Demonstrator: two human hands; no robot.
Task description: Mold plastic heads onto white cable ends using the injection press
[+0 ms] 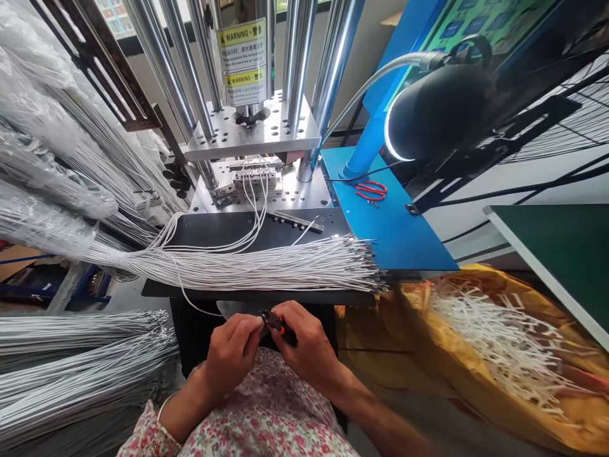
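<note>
My left hand (233, 349) is closed, pinching the end of a white cable (193, 304) that curves down from the bundle. Black cutting pliers with orange on the handle (272, 319) are gripped in my right hand (307, 339), their jaws meeting the left fingertips. The cable's tip is hidden by the fingers. Just beyond both hands, a thick bundle of white cables (266, 266) lies across the black work surface, its ends with small metal parts pointing right. Several cables loop up from it into a metal fixture (257, 178) in the press.
A steel press with guide columns (252, 127) stands ahead. Red-handled scissors (371, 190) lie on the blue plate (399, 235), below a lamp (438, 114). At right is a yellow bag (428, 317) of white plastic scraps. More cable bundles (85, 362) fill the left side.
</note>
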